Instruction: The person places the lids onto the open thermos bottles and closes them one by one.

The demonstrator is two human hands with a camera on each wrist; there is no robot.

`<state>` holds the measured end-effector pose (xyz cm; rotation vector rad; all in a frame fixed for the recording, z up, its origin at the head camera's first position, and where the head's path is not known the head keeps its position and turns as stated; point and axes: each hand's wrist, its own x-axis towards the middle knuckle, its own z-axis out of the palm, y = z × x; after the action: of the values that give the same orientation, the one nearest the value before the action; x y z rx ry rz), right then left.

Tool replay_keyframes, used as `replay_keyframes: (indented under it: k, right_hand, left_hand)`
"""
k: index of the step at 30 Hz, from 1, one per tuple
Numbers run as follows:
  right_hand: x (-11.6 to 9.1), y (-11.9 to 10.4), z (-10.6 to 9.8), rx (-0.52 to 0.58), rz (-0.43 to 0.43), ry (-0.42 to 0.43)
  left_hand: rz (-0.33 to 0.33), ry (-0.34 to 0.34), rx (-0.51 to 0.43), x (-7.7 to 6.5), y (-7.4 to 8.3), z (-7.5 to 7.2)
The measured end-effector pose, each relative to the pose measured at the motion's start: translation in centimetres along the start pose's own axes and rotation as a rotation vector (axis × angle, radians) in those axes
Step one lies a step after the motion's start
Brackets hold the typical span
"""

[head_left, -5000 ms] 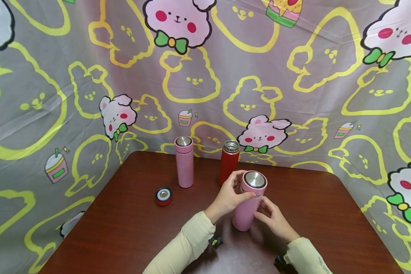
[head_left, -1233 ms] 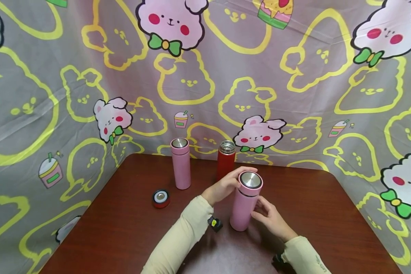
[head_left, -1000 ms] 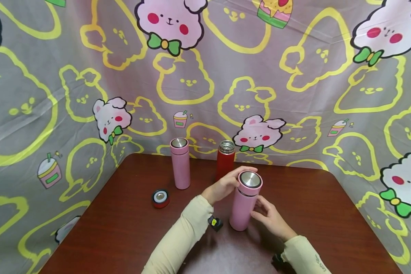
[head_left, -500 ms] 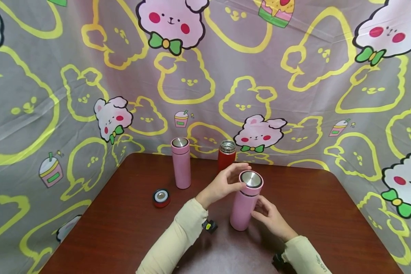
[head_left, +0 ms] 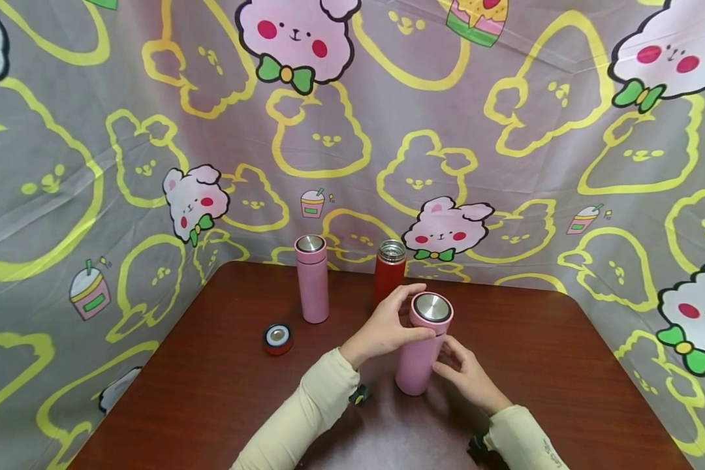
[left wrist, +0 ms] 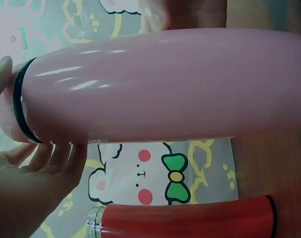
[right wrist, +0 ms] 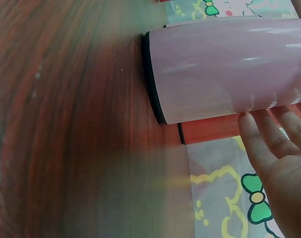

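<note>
A pink thermos bottle (head_left: 417,365) stands upright near me on the table, its lid (head_left: 433,308) on top with a steel disc. My left hand (head_left: 382,329) holds the lid, thumb on the near side and fingers at the far side. In the left wrist view, the thumb and fingertips lie on opposite sides near the dark ring under the lid. My right hand (head_left: 472,378) holds the bottle's body from the right. The right wrist view shows the right fingertips (right wrist: 259,119) against the pink wall; the thumb is mostly out of that view.
Behind my left hand stands an uncapped red thermos (head_left: 390,281) with a bare steel neck. A second pink thermos (head_left: 313,287), lidded, stands to its left. Left of that, a red lid (head_left: 279,338) lies upside down on the brown table (head_left: 211,391). Patterned cloth (head_left: 329,163) surrounds the back and sides.
My left hand was turned further round the lid a second ago. It has since loosened, swung back and brought its thumb to the near side. Right hand and bottle stay put.
</note>
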<state>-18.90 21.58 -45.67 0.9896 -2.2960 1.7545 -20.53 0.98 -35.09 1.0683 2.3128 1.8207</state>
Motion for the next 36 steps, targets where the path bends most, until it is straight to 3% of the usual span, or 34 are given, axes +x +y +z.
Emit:
replay_keyframes:
  k: [12, 19, 30, 36]
  right_hand:
    - [-0.1, 0.1, -0.1, -0.011, 0.008, -0.001]
    - [-0.1, 0.2, -0.1, -0.01, 0.003, 0.002]
    - [0.0, -0.2, -0.1, -0.015, 0.006, 0.004]
    - [0.0, -0.3, 0.0, -0.025, 0.021, -0.005]
  left_hand:
    - [-0.03, 0.026, -0.054, 0.1, -0.7, 0.3]
    - [-0.053, -0.007, -0.102, 0.9, -3.8, 0.3]
    - [0.049, -0.124, -0.134, 1.2, -4.8, -0.4]
    - [0.096, -0.179, -0.144, 1.2, -3.2, -0.7]
